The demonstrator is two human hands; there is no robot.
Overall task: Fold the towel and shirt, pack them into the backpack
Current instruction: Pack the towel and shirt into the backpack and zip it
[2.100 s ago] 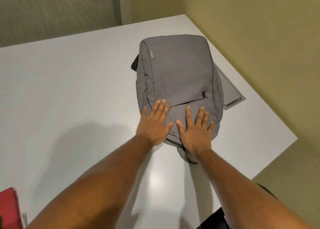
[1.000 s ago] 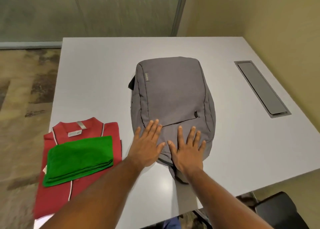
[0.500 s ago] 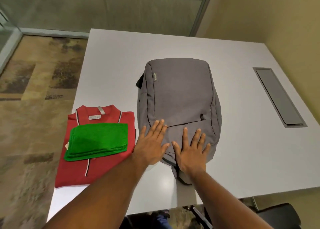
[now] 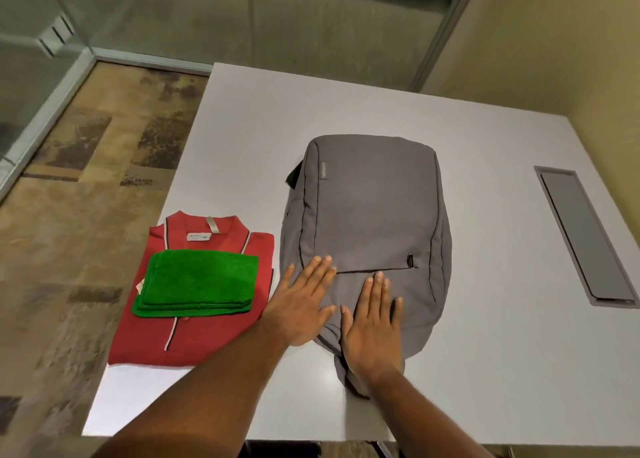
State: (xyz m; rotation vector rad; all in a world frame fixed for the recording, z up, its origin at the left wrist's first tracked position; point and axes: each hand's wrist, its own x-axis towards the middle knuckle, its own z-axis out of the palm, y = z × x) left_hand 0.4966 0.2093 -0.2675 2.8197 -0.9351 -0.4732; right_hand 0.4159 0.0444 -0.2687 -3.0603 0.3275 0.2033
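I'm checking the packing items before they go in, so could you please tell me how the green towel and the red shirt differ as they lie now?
The green towel is smaller than the red shirt. The towel lies on top of the shirt, while the shirt rests directly on the white table. The towel is plain green; the shirt has a collar, a label and pale trim. Both are folded flat, left of the grey backpack, outside it.

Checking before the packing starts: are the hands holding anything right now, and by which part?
Nothing is held. The left hand and right hand lie flat, fingers straight, on the near end of the grey backpack.
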